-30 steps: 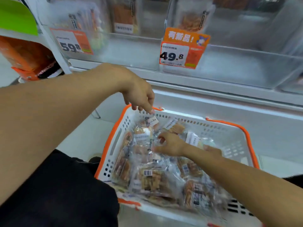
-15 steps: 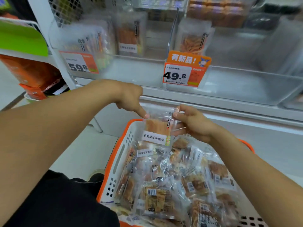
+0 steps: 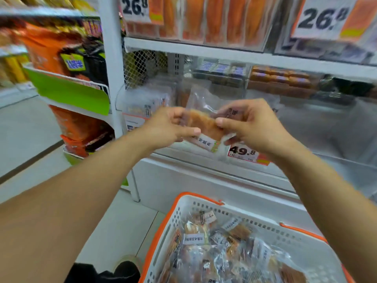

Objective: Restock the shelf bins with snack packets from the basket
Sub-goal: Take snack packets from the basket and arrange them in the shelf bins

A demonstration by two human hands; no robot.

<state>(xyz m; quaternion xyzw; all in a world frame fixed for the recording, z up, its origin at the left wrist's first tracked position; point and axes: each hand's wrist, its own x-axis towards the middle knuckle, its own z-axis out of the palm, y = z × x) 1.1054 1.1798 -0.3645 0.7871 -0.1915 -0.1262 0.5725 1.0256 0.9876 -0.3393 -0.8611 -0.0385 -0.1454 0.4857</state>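
The left hand [image 3: 167, 127] pinches one end of a clear plastic snack packet with an orange-brown snack inside [image 3: 206, 127], and the right hand [image 3: 253, 127] pinches the other end. The packet is up in the air, in front of the clear plastic shelf bin [image 3: 318, 127]. I think it should go in standing up, label forward. More packets wait in the white basket with orange rim [image 3: 179, 217] below.

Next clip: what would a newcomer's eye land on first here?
Centre frame, the left hand and right hand pinch one clear snack packet between them, raised in front of the clear shelf bins. Below right sits the white, orange-rimmed basket, heaped with more packets. Bold price tags stand out: 49.8 under the hands, 26.8 at top right.
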